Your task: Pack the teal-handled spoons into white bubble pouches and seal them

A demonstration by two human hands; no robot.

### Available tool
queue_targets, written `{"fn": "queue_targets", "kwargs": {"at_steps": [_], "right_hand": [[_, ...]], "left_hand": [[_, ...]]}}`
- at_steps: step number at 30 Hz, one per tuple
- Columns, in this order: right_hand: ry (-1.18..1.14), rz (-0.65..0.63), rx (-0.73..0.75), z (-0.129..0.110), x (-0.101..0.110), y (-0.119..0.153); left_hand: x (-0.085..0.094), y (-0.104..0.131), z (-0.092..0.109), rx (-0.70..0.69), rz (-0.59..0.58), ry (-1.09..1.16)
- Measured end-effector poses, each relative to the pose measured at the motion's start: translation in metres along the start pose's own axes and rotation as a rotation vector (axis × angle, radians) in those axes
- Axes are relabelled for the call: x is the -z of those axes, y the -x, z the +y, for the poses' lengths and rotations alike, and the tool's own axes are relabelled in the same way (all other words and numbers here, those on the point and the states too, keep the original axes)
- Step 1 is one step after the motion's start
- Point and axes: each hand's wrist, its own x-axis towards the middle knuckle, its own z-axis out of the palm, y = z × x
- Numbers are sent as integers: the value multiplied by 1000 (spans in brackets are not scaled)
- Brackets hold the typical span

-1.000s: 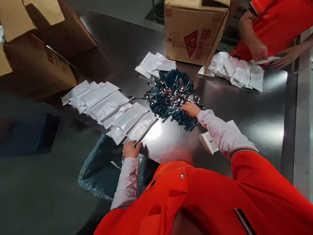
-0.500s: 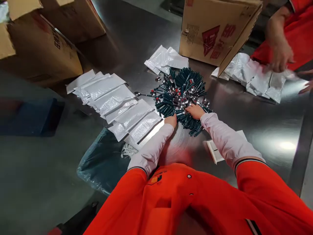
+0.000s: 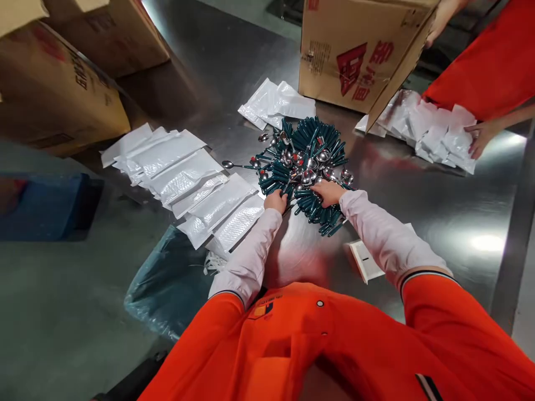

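Note:
Spoons with dark green handles and shiny metal bowls lie in a heap [image 3: 311, 146] on the steel table [image 3: 451, 206]. My left hand [image 3: 276, 201] is closed at the heap's near left edge, around something dark and thin that looks like a spoon handle. Closed fingers of my right hand [image 3: 328, 192] reach into the metal bowls at the near side; what they hold is hidden. One spoon [image 3: 228, 165] sticks out to the left. Left of the heap, white padded envelopes [image 3: 179, 167] overlap in a row.
A cardboard box [image 3: 343, 55] stands behind the heap, more boxes [image 3: 62, 94] at the far left. White packets [image 3: 443, 131] lie at the right beside another person's hand [image 3: 482, 136]. A small white box [image 3: 365, 262] is near my right sleeve, a plastic-lined bin [image 3: 171, 284] below the envelopes.
My left hand has moved slightly left, away from the heap, with something thin in it. The other person's hands have parted, one now at the cardboard box. The whole view has shifted a little.

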Motion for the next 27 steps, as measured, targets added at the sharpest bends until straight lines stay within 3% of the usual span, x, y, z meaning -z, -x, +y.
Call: {"fn": "queue_targets", "kwargs": {"at_steps": [5,9,13,16,19,22,27], "right_hand": [[86,-78,18,-17,3,-6],[52,-85,49,-19,0,-5],[-263,130,102,-13,-2,2],[-641,360,62,-8,0,6],[-898,488,-40,-5,8,5],[-1053,513,-79,-3,21,7],[-1322,475,-205,-14,40,17]], "left_hand": [[3,7,2,23,50,75],[-1,27,-12,39,69,133],[-12,47,-31,34,78,263],[-24,52,-34,-118,15,427],[-32,38,-19,-391,9,525],[-36,9,9,-576,-2,593],[-44,-19,61,-775,-200,736]]}}
